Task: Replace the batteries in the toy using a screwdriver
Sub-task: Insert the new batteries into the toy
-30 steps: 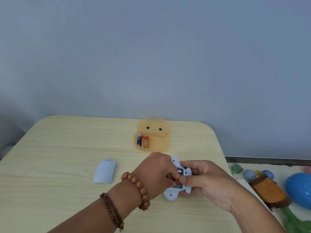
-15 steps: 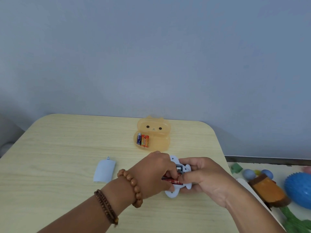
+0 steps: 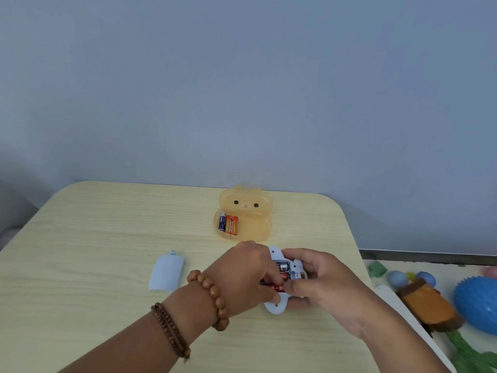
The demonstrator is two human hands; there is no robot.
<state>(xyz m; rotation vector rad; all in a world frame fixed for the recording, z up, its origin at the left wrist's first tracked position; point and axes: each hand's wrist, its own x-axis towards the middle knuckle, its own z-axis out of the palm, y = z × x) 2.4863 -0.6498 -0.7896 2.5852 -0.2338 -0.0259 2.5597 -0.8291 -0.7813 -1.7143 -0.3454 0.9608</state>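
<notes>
My table (image 3: 94, 238) is pale yellow wood grain. At twelve o'clock from my hands sits a translucent orange case (image 3: 254, 208) with black dot eyes, holding one blue battery (image 3: 222, 221) and two orange ones. At nine o'clock, a light blue cover (image 3: 166, 273). The toy (image 3: 275, 305) is white; its batteries (image 3: 279, 287) red.

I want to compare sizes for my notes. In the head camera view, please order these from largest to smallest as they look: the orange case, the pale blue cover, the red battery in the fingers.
1. orange case
2. pale blue cover
3. red battery, partly hidden by fingers
</notes>
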